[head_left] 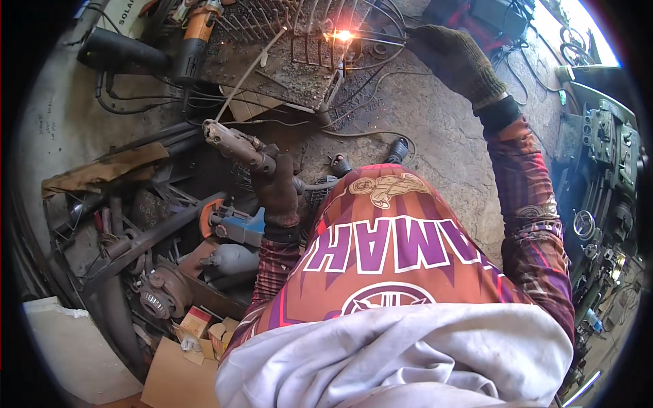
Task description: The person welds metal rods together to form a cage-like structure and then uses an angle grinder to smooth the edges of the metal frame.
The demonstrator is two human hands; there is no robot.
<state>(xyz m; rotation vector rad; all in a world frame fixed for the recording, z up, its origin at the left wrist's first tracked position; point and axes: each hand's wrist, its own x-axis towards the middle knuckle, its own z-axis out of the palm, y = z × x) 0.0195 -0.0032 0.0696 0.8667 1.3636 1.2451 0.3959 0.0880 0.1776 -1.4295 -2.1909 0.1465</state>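
Note:
My gloved left hand (pixel 277 187) is wrapped around a welding electrode holder (pixel 238 146), in front of the metal worktable. A long pale welding rod (pixel 249 76) is clamped in its jaw and slants up toward the work. On the worktable (pixel 299 92) lies a rounded frame of curved metal bars (pixel 371 35), with a bright orange glow and sparks on one bar. The rod's visible end is left of that glow, apart from it. My gloved right hand (pixel 457 62) is closed on the right rim of the frame; its fingertips are partly hidden.
An orange-and-black angle grinder (pixel 195 47) lies at the upper left, beside a black cylinder (pixel 122 51) and cables. A blue power tool (pixel 235 226) sits among scrap metal at the left. An open cardboard box (pixel 178 374) stands below. Green machinery (pixel 604 153) lines the right.

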